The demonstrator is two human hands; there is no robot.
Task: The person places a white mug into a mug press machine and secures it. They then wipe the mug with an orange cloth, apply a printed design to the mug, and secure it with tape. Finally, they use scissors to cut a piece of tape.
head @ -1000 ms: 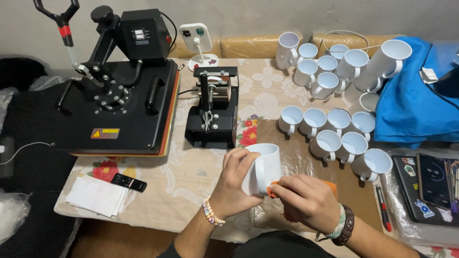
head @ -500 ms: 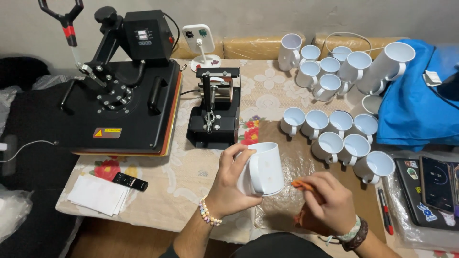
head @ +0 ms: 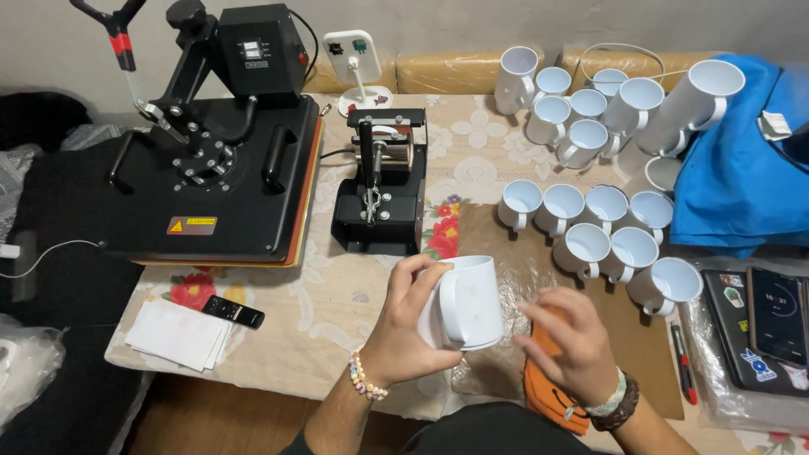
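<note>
My left hand grips a plain white mug by its side, held on its side just above the near table edge. To its right, my right hand rests fingers-down on an orange cloth that lies on a sheet of clear plastic. The right hand's fingertips are close to the mug but apart from it. A beaded bracelet is on my left wrist, and dark bands are on my right.
A small black mug press stands just beyond the mug. A large black flat heat press fills the left. Several white mugs crowd the right, beside a blue cloth. White paper, a remote, a phone.
My right hand has left the mug and dropped to the right onto the orange cloth. The left hand keeps the mug, now turned slightly.
</note>
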